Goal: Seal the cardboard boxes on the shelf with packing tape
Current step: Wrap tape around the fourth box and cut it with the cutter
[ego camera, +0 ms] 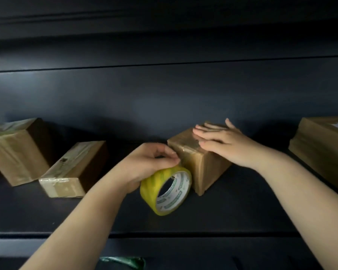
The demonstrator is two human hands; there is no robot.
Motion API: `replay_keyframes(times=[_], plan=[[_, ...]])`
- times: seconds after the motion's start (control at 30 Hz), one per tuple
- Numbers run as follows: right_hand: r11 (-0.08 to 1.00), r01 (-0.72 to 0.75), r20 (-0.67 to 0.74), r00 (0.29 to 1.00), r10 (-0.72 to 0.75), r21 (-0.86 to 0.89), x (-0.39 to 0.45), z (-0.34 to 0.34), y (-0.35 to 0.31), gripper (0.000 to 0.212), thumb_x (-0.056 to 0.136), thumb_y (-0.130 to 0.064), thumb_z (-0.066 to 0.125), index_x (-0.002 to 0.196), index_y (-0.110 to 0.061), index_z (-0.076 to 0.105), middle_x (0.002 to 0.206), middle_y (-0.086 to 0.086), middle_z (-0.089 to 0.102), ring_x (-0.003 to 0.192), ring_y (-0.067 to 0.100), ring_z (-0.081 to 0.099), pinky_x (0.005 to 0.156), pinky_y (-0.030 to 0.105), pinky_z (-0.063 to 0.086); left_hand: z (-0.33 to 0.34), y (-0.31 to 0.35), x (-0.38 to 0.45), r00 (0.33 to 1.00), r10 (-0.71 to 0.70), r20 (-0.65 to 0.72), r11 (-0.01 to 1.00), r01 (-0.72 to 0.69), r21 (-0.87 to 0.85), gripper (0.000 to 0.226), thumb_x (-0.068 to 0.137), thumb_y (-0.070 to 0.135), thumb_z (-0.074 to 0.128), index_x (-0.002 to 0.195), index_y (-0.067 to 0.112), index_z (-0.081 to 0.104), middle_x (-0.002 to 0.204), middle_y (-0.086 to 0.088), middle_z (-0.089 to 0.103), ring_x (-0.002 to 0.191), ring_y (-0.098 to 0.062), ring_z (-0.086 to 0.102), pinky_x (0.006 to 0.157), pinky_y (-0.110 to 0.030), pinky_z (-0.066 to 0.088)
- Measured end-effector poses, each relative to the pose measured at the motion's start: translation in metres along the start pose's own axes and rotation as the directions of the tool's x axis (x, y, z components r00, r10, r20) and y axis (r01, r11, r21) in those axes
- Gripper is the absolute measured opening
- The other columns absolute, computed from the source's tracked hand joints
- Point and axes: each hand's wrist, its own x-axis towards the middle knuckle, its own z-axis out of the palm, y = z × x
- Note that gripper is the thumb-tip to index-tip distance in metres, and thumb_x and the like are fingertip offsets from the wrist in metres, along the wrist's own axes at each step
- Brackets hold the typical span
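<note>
Head view. A dark shelf (232,215) carries several cardboard boxes. The box being sealed (200,164) stands at centre, one corner turned toward the camera, its faces already glossy with tape. The right hand (224,143) lies on the box top with fingers straight and flat, palm down, pressing; it grips nothing. The left hand (150,162) has its fingers curled over the upper rim of the roll (165,190), thumb and fingertips pinched at the box's near upper corner. The roll is yellow with a white printed core and stands on edge on the shelf, touching the box's left face. The free strip between roll and box is too blurred to trace.

Judged step: drawing tape off the roll and laying it onto the box. To do it well, the flat hand should hold the box steady and pin the laid tape, while the other hand keeps the roll tight against the cardboard, so the strip lands taut and free of wrinkles. The tape should then be smoothed from the pinned end outward. Slack here would invite folds or tape sticking to itself.

Left of the work lie a low box (72,168) and, beyond it, a tilted box (18,151), both taped. A larger box (324,151) sits at the right edge. A green object (123,262) shows at the bottom, unidentifiable.
</note>
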Motion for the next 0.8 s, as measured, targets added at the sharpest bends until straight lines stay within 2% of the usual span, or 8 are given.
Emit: replay_keyframes(times=[0.07,0.2,0.3,0.43,0.57,0.63,0.7,0.8], plan=[[0.995,0.038,0.005,0.999,-0.039,0.094,0.006,-0.001,0.008,0.041,0.093,-0.044,0.033,0.134,-0.044,0.032,0.147,-0.023,0.024,0.135,-0.010,0.007,0.108,0.031,-0.022,0.011,-0.004,-0.003,0.999,-0.035,-0.042,0.985,0.028,-0.170,0.006,0.079,0.004,0.067,0.079,0.010,0.067,0.073,-0.003,0.068,0.066,-0.011,0.063,0.062,-0.018,0.051],[0.975,0.087,0.074,0.992,-0.104,0.204,0.015,-0.006,0.015,0.034,0.097,-0.029,0.040,0.117,-0.056,0.035,0.136,-0.033,0.027,0.136,-0.009,0.007,0.107,0.036,-0.027,0.031,-0.005,-0.006,0.983,-0.033,-0.179,0.969,-0.012,-0.247,0.013,0.077,0.003,0.070,0.085,0.012,0.065,0.084,-0.009,0.073,0.079,-0.020,0.067,0.079,-0.032,0.053],[0.975,0.078,0.068,0.993,-0.094,0.208,0.023,-0.009,0.020,0.036,0.097,-0.025,0.042,0.123,-0.050,0.037,0.145,-0.023,0.028,0.139,-0.003,0.008,0.110,0.040,-0.022,0.041,-0.002,-0.011,0.962,0.058,-0.268,0.983,-0.102,-0.153,0.030,0.078,0.007,0.070,0.098,0.022,0.054,0.086,-0.006,0.074,0.085,-0.025,0.068,0.082,-0.038,0.052],[0.976,0.075,0.076,0.993,-0.092,0.206,0.028,-0.009,0.021,0.036,0.098,-0.027,0.039,0.127,-0.048,0.034,0.150,-0.016,0.026,0.136,-0.008,0.008,0.110,0.040,-0.022,0.045,0.006,-0.016,0.969,0.134,-0.207,0.990,-0.138,-0.003,0.034,0.083,0.011,0.064,0.097,0.042,0.060,0.096,-0.007,0.072,0.096,-0.019,0.064,0.097,-0.043,0.044],[0.998,-0.016,0.073,0.997,0.012,0.065,0.031,-0.011,0.016,0.038,0.099,-0.036,0.032,0.137,-0.039,0.035,0.152,-0.015,0.023,0.139,-0.002,0.008,0.108,0.045,-0.024,0.055,0.006,-0.012,0.971,0.062,-0.233,0.992,-0.086,-0.093,0.036,0.083,0.009,0.064,0.110,0.033,0.060,0.093,-0.016,0.071,0.087,-0.012,0.067,0.091,-0.026,0.049],[0.991,-0.088,-0.075,0.994,0.081,-0.097,0.025,-0.013,0.007,0.043,0.098,-0.043,0.032,0.140,-0.035,0.034,0.152,-0.012,0.025,0.141,0.004,0.013,0.111,0.050,-0.017,0.064,0.005,-0.011,0.958,0.060,-0.281,0.978,-0.113,-0.176,0.036,0.083,0.004,0.062,0.108,0.030,0.062,0.090,-0.019,0.068,0.076,-0.008,0.065,0.069,-0.012,0.051],[0.985,-0.129,-0.378,0.923,0.077,-0.116,0.003,-0.016,0.000,0.046,0.095,-0.048,0.034,0.138,-0.030,0.042,0.145,-0.005,0.040,0.135,0.015,0.033,0.114,0.052,0.008,0.070,0.003,-0.010,0.949,0.030,-0.313,0.960,-0.114,-0.254,0.037,0.083,0.003,0.062,0.108,0.030,0.063,0.088,-0.014,0.066,0.075,-0.011,0.063,0.055,-0.011,0.049],[0.909,-0.401,-0.620,0.744,0.249,-0.117,-0.054,-0.017,0.012,0.047,0.091,-0.048,0.038,0.126,-0.022,0.054,0.124,0.008,0.060,0.110,0.031,0.056,0.084,0.041,0.045,0.072,-0.001,-0.007,0.944,0.012,-0.330,0.958,-0.106,-0.266,0.037,0.082,0.007,0.064,0.106,0.036,0.062,0.094,-0.009,0.067,0.084,-0.015,0.065,0.068,-0.016,0.050]])
